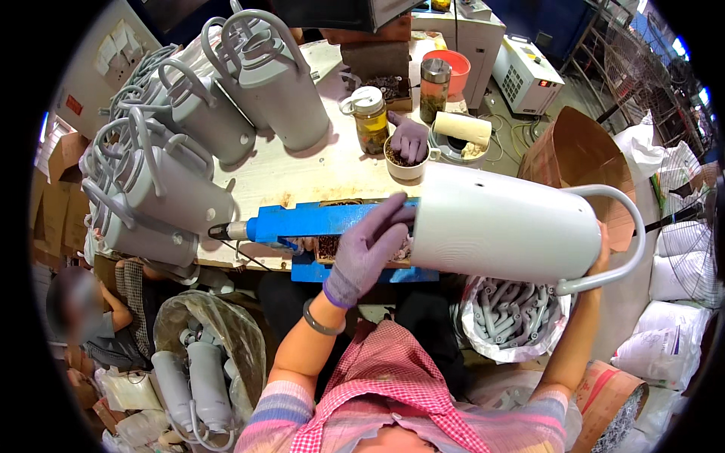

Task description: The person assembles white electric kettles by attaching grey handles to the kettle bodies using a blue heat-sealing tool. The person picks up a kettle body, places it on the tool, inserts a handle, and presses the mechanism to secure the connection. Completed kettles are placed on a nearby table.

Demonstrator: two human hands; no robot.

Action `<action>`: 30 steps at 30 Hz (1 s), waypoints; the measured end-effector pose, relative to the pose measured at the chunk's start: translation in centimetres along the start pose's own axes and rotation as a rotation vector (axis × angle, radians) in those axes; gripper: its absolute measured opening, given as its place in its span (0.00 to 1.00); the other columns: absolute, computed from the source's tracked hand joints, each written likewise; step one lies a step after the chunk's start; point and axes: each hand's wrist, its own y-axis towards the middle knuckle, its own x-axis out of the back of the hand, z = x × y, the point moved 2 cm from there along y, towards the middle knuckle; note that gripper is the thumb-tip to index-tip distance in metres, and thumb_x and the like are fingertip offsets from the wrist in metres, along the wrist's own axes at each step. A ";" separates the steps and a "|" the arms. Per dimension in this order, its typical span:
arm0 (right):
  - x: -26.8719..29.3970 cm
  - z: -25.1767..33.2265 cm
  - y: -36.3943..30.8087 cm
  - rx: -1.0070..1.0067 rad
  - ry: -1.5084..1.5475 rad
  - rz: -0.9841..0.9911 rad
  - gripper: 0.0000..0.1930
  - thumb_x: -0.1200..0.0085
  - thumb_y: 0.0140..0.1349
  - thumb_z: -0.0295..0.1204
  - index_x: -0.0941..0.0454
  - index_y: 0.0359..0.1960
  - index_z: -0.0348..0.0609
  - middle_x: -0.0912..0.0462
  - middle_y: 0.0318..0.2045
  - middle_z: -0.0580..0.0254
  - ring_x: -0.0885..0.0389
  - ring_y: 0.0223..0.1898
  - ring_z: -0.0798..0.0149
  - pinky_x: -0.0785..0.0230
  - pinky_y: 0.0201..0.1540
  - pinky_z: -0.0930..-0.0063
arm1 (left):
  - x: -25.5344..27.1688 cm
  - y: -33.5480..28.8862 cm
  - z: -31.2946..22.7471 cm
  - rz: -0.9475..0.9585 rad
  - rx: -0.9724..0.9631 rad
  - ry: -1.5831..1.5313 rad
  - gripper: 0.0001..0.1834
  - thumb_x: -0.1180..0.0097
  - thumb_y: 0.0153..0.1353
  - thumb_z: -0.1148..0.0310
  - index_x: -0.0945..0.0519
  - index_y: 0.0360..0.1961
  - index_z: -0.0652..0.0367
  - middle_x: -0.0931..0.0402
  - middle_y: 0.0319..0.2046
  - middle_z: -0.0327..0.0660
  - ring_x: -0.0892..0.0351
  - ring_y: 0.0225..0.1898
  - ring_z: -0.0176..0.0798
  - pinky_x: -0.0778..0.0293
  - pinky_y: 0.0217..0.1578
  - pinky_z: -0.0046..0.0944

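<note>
The grey jug (495, 226) lies on its side above the right end of the blue machine (325, 221), rim to the left, looped handle (638, 234) to the right. The right hand (602, 251), bare, grips the jug's right end beside the handle; most of its fingers are hidden. The left hand (361, 260), in a purple glove, reaches to the jug's left rim; its fingers are partly spread, but the tips are hidden, so whether they grip cannot be told. Just beyond the jug, a white cup (408, 172) of small screws stands on the table (283, 177), a second purple glove (408, 139) resting in it. Near the cup are a lidded jar (369, 124), a glass bottle (434, 98) and a red tub (458, 75). More grey jugs (283, 102) stand at the table's left. On the near right, a white sack (521, 352) holds grey handles (513, 313).
</note>
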 end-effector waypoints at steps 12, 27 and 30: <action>-20.3 3.7 -3.4 0.016 0.187 0.237 0.15 0.58 0.72 0.37 0.25 0.45 0.37 0.24 0.34 0.65 0.31 0.35 0.73 0.38 0.41 0.79 | 9.4 -6.2 4.8 -0.627 -0.063 0.153 0.25 0.44 0.69 0.52 0.19 0.30 0.69 0.20 0.26 0.36 0.28 0.29 0.27 0.31 0.31 0.32; -22.7 4.0 -4.4 0.097 0.194 0.240 0.20 0.58 0.70 0.41 0.27 0.49 0.35 0.23 0.42 0.58 0.27 0.44 0.67 0.36 0.51 0.73 | 11.9 -6.3 5.8 -0.708 -0.151 0.149 0.23 0.42 0.66 0.50 0.25 0.23 0.59 0.26 0.19 0.32 0.31 0.23 0.25 0.37 0.27 0.30; -22.8 3.4 -4.5 0.058 0.243 0.245 0.20 0.58 0.70 0.41 0.26 0.49 0.35 0.23 0.43 0.57 0.27 0.45 0.66 0.36 0.52 0.73 | 12.1 -6.4 5.6 -0.680 -0.150 0.144 0.24 0.42 0.66 0.49 0.25 0.25 0.60 0.27 0.19 0.32 0.31 0.23 0.26 0.36 0.27 0.30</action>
